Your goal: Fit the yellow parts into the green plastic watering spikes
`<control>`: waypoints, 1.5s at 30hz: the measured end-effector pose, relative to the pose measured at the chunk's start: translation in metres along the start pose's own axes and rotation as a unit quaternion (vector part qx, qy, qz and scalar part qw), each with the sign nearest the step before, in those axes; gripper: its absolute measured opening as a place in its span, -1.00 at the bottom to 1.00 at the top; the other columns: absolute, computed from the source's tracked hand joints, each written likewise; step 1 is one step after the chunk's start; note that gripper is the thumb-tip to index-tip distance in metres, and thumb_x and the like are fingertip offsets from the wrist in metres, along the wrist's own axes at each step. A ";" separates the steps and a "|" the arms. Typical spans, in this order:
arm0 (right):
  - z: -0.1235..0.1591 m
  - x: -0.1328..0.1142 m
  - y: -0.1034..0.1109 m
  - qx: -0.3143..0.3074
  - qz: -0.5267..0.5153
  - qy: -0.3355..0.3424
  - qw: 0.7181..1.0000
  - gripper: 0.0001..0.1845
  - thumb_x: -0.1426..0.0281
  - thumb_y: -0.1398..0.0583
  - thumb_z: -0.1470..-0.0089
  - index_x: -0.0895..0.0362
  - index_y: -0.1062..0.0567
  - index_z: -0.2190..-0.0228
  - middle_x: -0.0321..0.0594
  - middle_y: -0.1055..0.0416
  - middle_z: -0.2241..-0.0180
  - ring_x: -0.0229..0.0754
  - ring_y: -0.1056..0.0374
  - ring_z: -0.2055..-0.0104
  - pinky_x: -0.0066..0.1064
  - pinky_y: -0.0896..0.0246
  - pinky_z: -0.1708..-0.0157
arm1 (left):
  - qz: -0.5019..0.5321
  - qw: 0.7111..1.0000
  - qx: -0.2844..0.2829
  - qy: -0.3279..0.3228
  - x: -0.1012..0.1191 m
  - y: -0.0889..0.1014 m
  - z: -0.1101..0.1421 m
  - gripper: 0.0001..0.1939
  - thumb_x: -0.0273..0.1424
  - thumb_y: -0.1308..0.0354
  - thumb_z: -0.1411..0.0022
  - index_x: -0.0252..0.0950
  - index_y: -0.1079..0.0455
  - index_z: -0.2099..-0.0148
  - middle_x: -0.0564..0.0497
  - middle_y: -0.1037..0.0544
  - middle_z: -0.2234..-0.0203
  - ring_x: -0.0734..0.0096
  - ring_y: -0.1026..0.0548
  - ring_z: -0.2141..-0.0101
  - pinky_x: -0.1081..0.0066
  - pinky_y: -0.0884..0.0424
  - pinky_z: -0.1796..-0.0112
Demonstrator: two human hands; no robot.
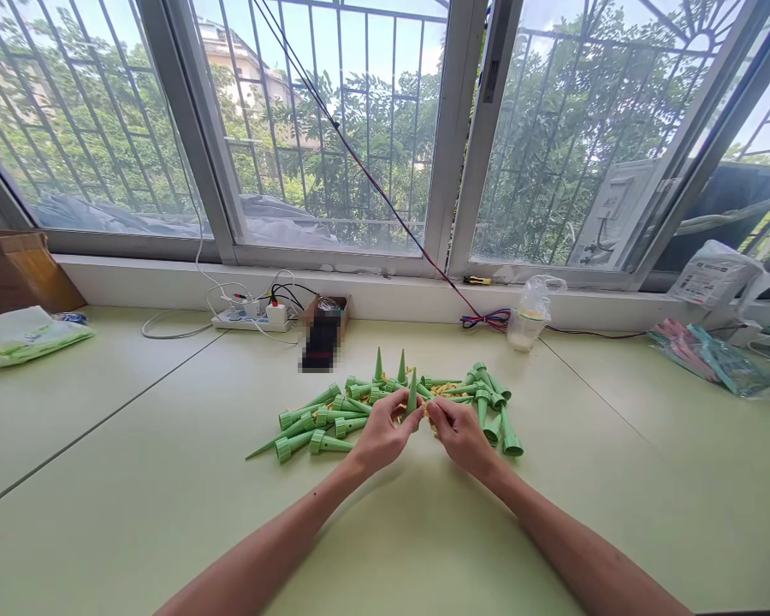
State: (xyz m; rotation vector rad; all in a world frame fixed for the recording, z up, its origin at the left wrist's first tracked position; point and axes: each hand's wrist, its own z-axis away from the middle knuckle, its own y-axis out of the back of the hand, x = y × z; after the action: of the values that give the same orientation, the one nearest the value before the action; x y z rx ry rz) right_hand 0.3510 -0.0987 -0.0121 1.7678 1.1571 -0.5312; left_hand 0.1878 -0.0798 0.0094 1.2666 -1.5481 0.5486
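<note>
A heap of green cone-shaped plastic spikes (334,417) lies on the pale green table (167,479), with small yellow pieces (446,389) mixed in. My left hand (382,436) is closed on one green spike (412,395), holding it point up. My right hand (460,432) is pinched at that spike's base, fingers pressed together on a small piece I cannot make out. Two more spikes (378,366) stand upright just behind the hands.
A white power strip (251,318) with cables and a dark box (324,329) sit by the window sill. A plastic cup in a bag (527,321) stands at the back right. Packets (712,351) lie far right, a cardboard box (13,269) and green cloth (26,335) far left.
</note>
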 end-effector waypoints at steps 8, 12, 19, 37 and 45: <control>0.000 0.000 -0.001 0.000 -0.004 -0.001 1.000 -0.53 0.15 0.02 -0.29 0.11 -0.22 0.60 -0.36 -0.14 0.65 -0.31 -0.01 0.60 -0.43 0.11 0.57 | -0.001 1.000 0.003 0.000 0.001 0.000 -0.001 -0.75 -0.21 -0.15 -0.23 -0.33 -0.40 0.27 -0.02 -0.46 0.41 0.40 -0.41 0.37 0.44 -0.38 0.31; 0.000 -0.001 -0.001 0.003 -0.008 -0.002 1.000 -0.52 0.14 0.02 -0.29 0.11 -0.21 0.60 -0.36 -0.12 0.65 -0.31 0.00 0.60 -0.43 0.11 0.57 | -0.001 1.000 0.003 0.001 0.001 0.001 0.000 -0.77 -0.23 -0.16 -0.22 -0.33 -0.41 0.27 -0.01 -0.47 0.41 0.42 -0.40 0.38 0.45 -0.37 0.32; 0.001 -0.002 -0.002 0.001 -0.023 -0.001 1.000 -0.52 0.13 0.02 -0.29 0.10 -0.20 0.59 -0.38 -0.09 0.65 -0.32 0.02 0.61 -0.44 0.10 0.57 | 0.041 0.999 0.012 0.018 0.000 0.000 -0.001 -0.75 -0.21 -0.21 -0.18 -0.33 -0.41 0.30 0.04 -0.43 0.48 0.47 -0.35 0.46 0.48 -0.31 0.41; 0.001 -0.003 -0.002 -0.006 -0.015 0.009 1.000 -0.54 0.15 0.02 -0.29 0.11 -0.23 0.59 -0.38 -0.10 0.65 -0.31 0.00 0.60 -0.44 0.07 0.56 | 0.100 0.993 0.004 0.064 -0.008 0.004 -0.005 -0.65 -0.14 -0.32 -0.05 -0.36 -0.44 0.34 0.00 -0.49 0.46 0.42 -0.43 0.43 0.45 -0.35 0.38; 0.001 -0.005 -0.002 -0.013 -0.016 0.019 1.000 -0.54 0.17 0.02 -0.29 0.10 -0.24 0.59 -0.37 -0.09 0.65 -0.30 0.00 0.59 -0.43 0.06 0.55 | 0.108 0.992 -0.004 0.068 -0.005 0.006 -0.005 -0.67 -0.15 -0.32 -0.05 -0.35 -0.46 0.34 0.02 -0.49 0.49 0.43 -0.44 0.43 0.46 -0.35 0.38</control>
State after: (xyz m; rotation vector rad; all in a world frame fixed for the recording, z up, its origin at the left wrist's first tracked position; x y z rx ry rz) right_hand 0.3468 -0.1014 -0.0096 1.7468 1.2149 -0.5011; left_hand 0.1839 -0.0713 0.0086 1.0383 -1.5794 0.7512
